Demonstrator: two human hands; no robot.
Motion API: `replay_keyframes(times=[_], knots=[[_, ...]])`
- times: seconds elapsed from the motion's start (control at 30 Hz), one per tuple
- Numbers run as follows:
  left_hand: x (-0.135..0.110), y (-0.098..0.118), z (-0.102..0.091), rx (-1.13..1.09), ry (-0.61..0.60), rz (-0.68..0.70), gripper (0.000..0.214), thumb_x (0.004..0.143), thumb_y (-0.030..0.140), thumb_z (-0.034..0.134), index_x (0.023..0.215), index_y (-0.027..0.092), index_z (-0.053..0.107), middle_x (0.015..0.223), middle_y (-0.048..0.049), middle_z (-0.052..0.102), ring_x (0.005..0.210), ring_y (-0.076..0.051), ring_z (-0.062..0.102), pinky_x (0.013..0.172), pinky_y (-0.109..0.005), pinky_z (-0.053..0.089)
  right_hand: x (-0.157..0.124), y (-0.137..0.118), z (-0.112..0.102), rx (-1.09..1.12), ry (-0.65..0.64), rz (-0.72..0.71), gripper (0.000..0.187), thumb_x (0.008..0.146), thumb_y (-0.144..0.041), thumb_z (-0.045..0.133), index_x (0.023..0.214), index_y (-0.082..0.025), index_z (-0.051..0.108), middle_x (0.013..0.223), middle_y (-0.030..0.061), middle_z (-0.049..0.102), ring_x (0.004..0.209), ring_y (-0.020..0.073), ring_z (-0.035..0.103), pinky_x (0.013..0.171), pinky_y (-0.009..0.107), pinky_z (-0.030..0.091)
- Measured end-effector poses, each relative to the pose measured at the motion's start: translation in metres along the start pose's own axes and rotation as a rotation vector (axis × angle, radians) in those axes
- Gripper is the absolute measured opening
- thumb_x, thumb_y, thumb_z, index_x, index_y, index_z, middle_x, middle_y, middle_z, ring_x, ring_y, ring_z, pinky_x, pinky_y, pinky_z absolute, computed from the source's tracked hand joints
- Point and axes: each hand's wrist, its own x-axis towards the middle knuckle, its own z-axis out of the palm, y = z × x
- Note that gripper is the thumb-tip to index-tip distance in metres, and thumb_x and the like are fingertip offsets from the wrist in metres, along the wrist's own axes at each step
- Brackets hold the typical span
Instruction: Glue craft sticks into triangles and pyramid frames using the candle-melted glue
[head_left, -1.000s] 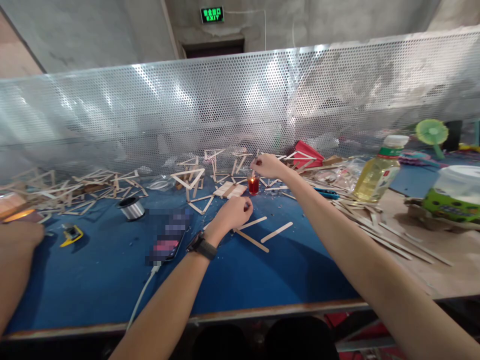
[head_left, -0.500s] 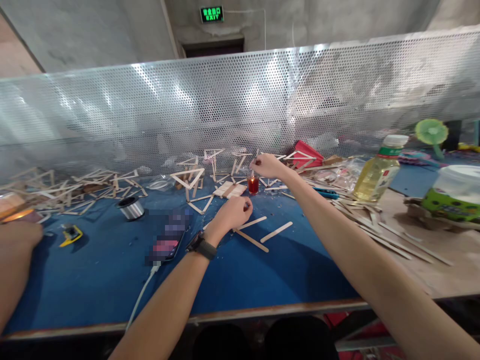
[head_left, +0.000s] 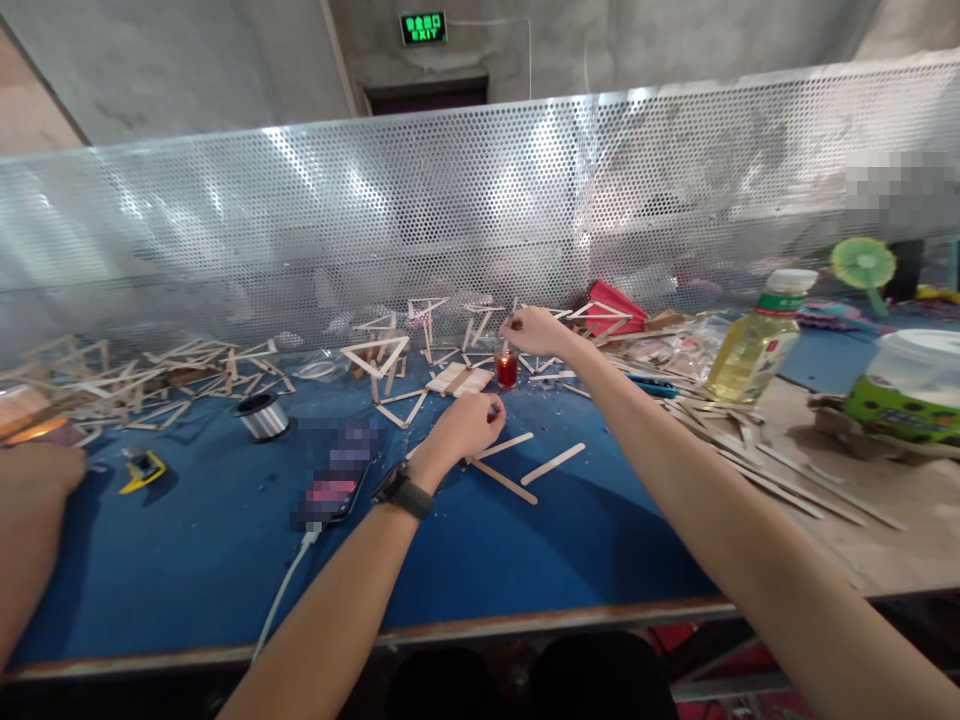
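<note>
My right hand (head_left: 534,331) reaches far across the blue table (head_left: 487,540) and pinches something thin just above a small red candle cup (head_left: 507,369); I cannot make out what it holds. My left hand (head_left: 463,427), with a dark watch on the wrist, rests curled on the table, its fingers closed over the end of a flat wooden stick (head_left: 505,446). Two more loose sticks (head_left: 553,464) lie just right of it. A small panel of glued sticks (head_left: 459,379) lies beside the candle.
Several stick triangles (head_left: 376,353) and loose sticks are scattered along the perforated metal screen (head_left: 450,210). A phone on a cable (head_left: 335,478), a wire spool (head_left: 262,416) and a yellow tool (head_left: 142,469) lie left. Another person's hand (head_left: 34,480) is at far left. A bottle (head_left: 752,342) stands right.
</note>
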Motion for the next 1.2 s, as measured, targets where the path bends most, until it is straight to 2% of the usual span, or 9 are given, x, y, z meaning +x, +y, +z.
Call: replay_keyframes(times=[0.5, 1.03, 1.2], knots=[[0.0001, 0.0004, -0.0006, -0.007, -0.028, -0.019, 0.017, 0.094, 0.028, 0.053, 0.086, 0.021, 0.066, 0.073, -0.0045, 0.069, 0.060, -0.017, 0.058, 0.058, -0.029, 0.038, -0.0010, 0.0002, -0.0014, 0.041, -0.011, -0.001, 0.029, 0.092, -0.026, 0.049, 0.069, -0.015, 0.063, 0.062, 0.0038, 0.051, 0.062, 0.0145, 0.041, 0.063, 0.031, 0.028], [0.0008, 0.0008, -0.0002, 0.012, -0.015, -0.018, 0.017, 0.093, 0.027, 0.054, 0.087, 0.020, 0.068, 0.075, -0.0055, 0.071, 0.062, -0.017, 0.059, 0.060, -0.029, 0.040, -0.0039, -0.0048, -0.0059, 0.037, -0.030, 0.011, 0.032, 0.093, -0.024, 0.049, 0.062, -0.018, 0.051, 0.058, 0.0017, 0.042, 0.060, 0.0134, 0.031, 0.061, 0.030, 0.026], [0.0006, 0.0006, -0.0007, 0.005, -0.019, -0.024, 0.016, 0.093, 0.028, 0.054, 0.087, 0.021, 0.067, 0.075, -0.0054, 0.071, 0.062, -0.017, 0.059, 0.061, -0.029, 0.040, -0.0030, -0.0045, -0.0052, 0.037, -0.031, 0.013, 0.032, 0.093, -0.025, 0.048, 0.062, -0.018, 0.051, 0.059, 0.0022, 0.042, 0.060, 0.0135, 0.032, 0.062, 0.031, 0.026]])
